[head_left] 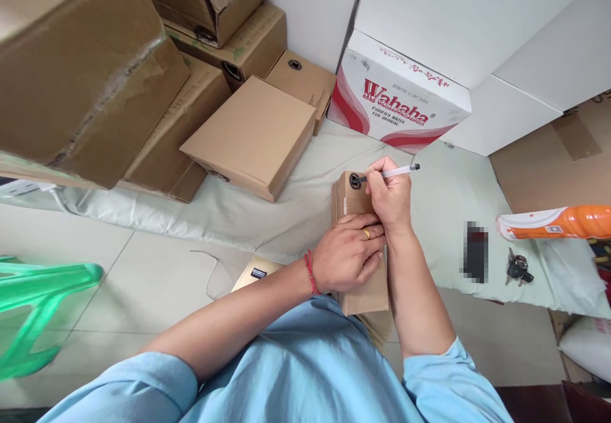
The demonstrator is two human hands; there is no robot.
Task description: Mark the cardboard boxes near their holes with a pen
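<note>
A narrow brown cardboard box (365, 299) stands in front of me, its far end on the pale cloth. My right hand (389, 197) is closed around a pen (401, 171), whose tip is at a dark-rimmed round hole near the box's far end. Lying flat across the middle of the box is my left hand (351, 251), with a ring on one finger and a red string at the wrist. Its fingertips reach the base of my right hand.
Cardboard boxes (252, 133) are piled at the back left. Behind stands a Wahaha carton (396, 102). A blurred dark object (475, 254), keys (519, 267) and an orange bottle (558, 221) lie right. A green stool (42, 289) stands left.
</note>
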